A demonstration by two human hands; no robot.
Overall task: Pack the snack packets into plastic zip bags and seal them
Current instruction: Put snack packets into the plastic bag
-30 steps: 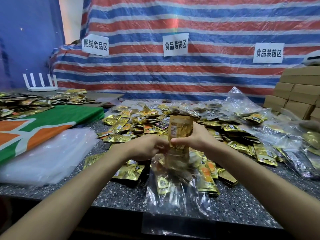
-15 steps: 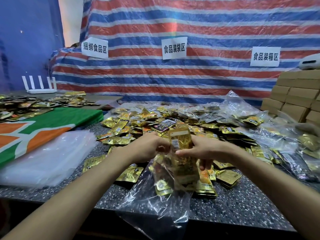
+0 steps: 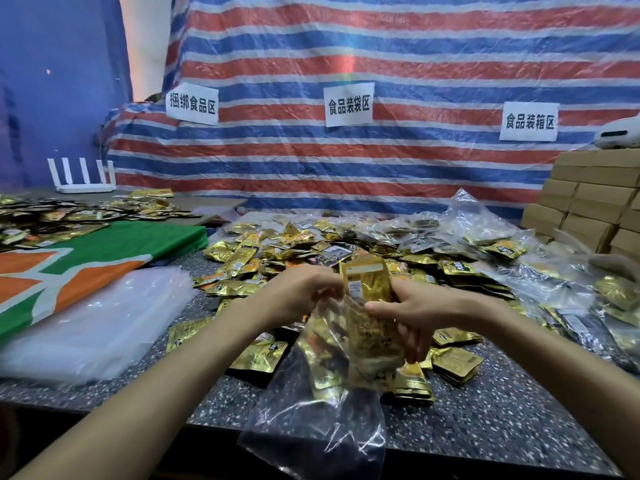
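Note:
A clear plastic zip bag [image 3: 311, 431] hangs in front of me over the table's front edge, with gold snack packets inside its upper part. My left hand [image 3: 301, 296] pinches the bag's mouth on the left. My right hand [image 3: 419, 317] grips a stack of gold packets [image 3: 367, 289] that stands half inside the bag's mouth, upper ends sticking out. A big heap of loose gold packets [image 3: 311, 251] covers the speckled table [image 3: 485, 410] behind my hands.
A pile of empty clear bags [image 3: 90, 327] lies at the left beside a green and orange cloth [image 3: 86, 258]. Filled clear bags [image 3: 540, 282] lie at the right. Cardboard boxes [image 3: 588, 209] are stacked at the far right. A striped tarp hangs behind.
The stack of packets has gone lower into the bag. The bag has swung nearer to me and hangs lower over the table edge.

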